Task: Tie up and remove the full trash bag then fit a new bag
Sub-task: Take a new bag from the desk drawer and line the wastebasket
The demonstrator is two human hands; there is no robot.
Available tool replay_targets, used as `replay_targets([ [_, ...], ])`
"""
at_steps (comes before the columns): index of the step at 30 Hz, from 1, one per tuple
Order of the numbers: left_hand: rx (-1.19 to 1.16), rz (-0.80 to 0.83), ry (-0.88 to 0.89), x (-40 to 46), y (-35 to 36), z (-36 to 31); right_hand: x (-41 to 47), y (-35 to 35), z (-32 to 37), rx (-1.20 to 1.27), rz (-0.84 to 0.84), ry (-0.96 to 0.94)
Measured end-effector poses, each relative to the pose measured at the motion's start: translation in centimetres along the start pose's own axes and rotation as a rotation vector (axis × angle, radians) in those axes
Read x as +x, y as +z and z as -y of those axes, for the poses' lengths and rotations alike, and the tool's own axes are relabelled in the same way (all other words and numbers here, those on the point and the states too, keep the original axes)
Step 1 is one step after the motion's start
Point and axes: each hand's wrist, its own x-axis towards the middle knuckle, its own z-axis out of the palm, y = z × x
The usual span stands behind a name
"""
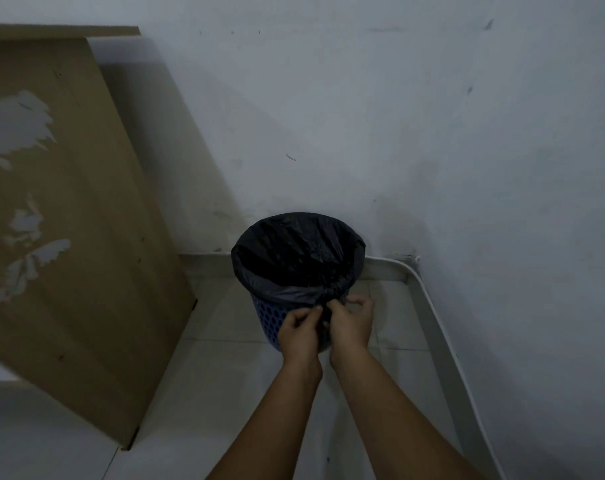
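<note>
Fingers (317, 309) of the left hand (299, 329) and right hand (351, 323) are pinched on the black trash bag's (296, 252) overhang at the blue perforated bin's (266, 315) near rim, low centre; tying, removal and refitting seemingly remain undone.

Trash bag (294, 247) black, slightly glossy, with a grey-sheened fold over the rim at the near side. Bin (268, 315) blue plastic, lattice pattern of round holes across its wall. Wall (363, 116) pale bluish-white with small dark scuffs and specks. Board (69, 220) at the left tan-brown, flat tone, with irregular grey-white patches where the surface has peeled. Floor (207, 393) light grey-white tiles with thin darker grout lines. White pipe or cable (436, 327) along the right wall base; skirting there pale grey.
</note>
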Motion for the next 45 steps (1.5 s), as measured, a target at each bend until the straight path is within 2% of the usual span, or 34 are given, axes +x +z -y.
replay_targets([
  [7, 0.037, -0.004, 0.011, 0.2, -0.2, -0.4, -1.2, -1.1, -1.4, -0.287, 0.113, -0.269],
  [12, 0.027, 0.065, -0.071, 0.5, -0.9, -0.9, -1.0, -1.4, -1.7, -0.313, 0.126, -0.312],
  [15, 0.031, 0.073, -0.087, 0.7, -1.2, -0.8, -0.3, -1.0, -1.3, -0.272, 0.078, -0.216],
  [19, 0.011, 0.076, -0.103, 0.7, -1.0, -0.9, 0.4, -0.5, -0.9, 0.040, 0.037, 0.053],
  [23, 0.033, 0.065, -0.076, 0.4, -1.0, -0.8, 0.5, -0.5, -0.5, 0.067, 0.062, 0.171],
  [25, 0.043, 0.059, -0.030, 0.4, -1.0, -0.6, 0.0, -0.4, -0.6, 0.003, 0.045, 0.121],
  [28, 0.034, 0.052, -0.025, 0.4, -0.9, -0.7, -1.2, -0.2, -0.9, -0.150, 0.024, -0.055],
  [31, 0.056, 0.051, -0.038, 0.7, -1.3, -1.3, -2.2, -0.2, -1.4, -0.278, 0.099, -0.217],
  [34, 0.078, 0.078, -0.069, 1.1, -1.7, -1.5, -2.1, -0.5, -1.4, -0.358, 0.121, -0.270],
  [37, 0.104, 0.114, -0.062, 1.2, -1.7, -1.4, -1.4, -0.4, -0.5, -0.298, 0.104, -0.111],
  [41, 0.048, 0.127, -0.106, 1.2, -1.0, -1.0, -0.4, 0.2, 0.9, 0.066, 0.092, 0.318],
  [45, -0.020, 0.072, -0.143, 1.2, -0.6, -1.1, 0.3, 0.5, 2.1, 0.202, 0.146, 0.506],
])
